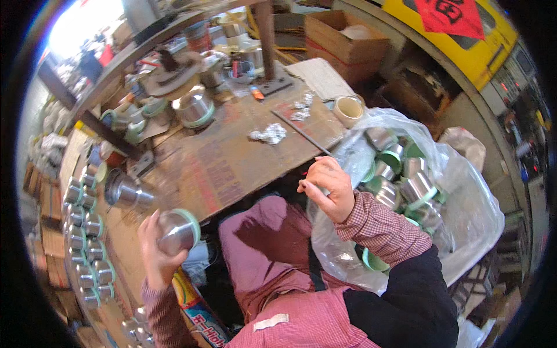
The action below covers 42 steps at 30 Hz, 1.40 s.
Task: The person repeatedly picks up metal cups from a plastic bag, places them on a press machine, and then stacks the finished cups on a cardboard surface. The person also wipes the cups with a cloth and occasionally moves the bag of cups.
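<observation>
My left hand (154, 250) is wrapped round a shiny steel cup (176, 233) with a pale green rim, tilted on its side at the near left edge of the table. My right hand (329, 188) hovers beyond my lap, beside the plastic bag, with its fingers curled and thumb drawn in; whatever they may hold cannot be made out. Just past its knuckles, a thin dark rod (301, 133) lies across the table corner. To the right, an open clear plastic bag (481, 214) contains many similar steel and green cups (415, 180).
Rows of steel cups (93, 249) line the table's left side. Crumpled foil (268, 134), a tape roll (348, 110) and a larger steel pot (194, 108) rest on the worn table (232, 153). A metal post (265, 43) rises at the back. A cardboard box (346, 49) stands behind.
</observation>
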Tool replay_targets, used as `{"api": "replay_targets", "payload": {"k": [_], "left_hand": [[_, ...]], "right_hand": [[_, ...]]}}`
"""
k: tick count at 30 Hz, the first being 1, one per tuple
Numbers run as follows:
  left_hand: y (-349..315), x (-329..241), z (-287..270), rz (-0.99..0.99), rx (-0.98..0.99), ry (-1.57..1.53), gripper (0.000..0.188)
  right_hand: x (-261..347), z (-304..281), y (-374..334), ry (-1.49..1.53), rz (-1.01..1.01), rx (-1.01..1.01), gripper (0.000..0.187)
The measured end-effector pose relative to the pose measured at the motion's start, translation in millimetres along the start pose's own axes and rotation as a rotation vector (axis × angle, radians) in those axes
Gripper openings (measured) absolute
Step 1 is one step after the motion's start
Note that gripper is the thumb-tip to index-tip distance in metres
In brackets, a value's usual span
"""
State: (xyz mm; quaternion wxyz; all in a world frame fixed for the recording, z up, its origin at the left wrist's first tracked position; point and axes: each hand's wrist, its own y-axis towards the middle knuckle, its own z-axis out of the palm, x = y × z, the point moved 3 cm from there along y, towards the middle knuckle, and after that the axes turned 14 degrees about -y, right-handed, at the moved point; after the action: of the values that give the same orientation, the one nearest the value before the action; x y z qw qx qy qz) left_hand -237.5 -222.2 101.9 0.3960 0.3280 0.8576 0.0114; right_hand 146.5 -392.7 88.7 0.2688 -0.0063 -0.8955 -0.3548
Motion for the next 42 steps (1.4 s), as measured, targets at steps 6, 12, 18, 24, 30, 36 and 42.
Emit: {"api": "replay_targets", "payload": {"k": [6,12,18,24,30,36,42], "left_hand": [[65.6,8.3,55.6,0.063,0.04,-0.02,0.098],[46.9,36.6,87.7,-0.039,-0.282,-0.518,0.128],[39.3,49.1,99.7,-0.137,-0.305,-0.775,0.135],[74.8,48.7,85.0,-0.181,-0.461,-0.811,0.127],[140.8,62.1,84.9,-0.018,-0.736,-0.838,0.1],[212.4,89.5,96.1,-0.088,-0.837,-0.95,0.098],[297.6,101.0,145.7,-0.031,-0.514,-0.636,0.123]], "right_hand": [[26.5,53.6,46.1,0.07,-0.126,0.089,0.006],[-3.9,106.7,90.1,0.108,-0.03,0.157,0.016],[-51.0,195.6,146.9,0.257,0.325,-0.003,0.066],[-53.9,262.1,196.5,0.094,0.281,-0.175,0.117],[-39.0,290.4,237.5,0.143,0.397,-0.193,0.119],[-40.4,238.6,195.4,0.478,0.674,-0.255,0.115],[-20.9,139.9,104.7,0.732,0.519,-0.094,0.104]]}}
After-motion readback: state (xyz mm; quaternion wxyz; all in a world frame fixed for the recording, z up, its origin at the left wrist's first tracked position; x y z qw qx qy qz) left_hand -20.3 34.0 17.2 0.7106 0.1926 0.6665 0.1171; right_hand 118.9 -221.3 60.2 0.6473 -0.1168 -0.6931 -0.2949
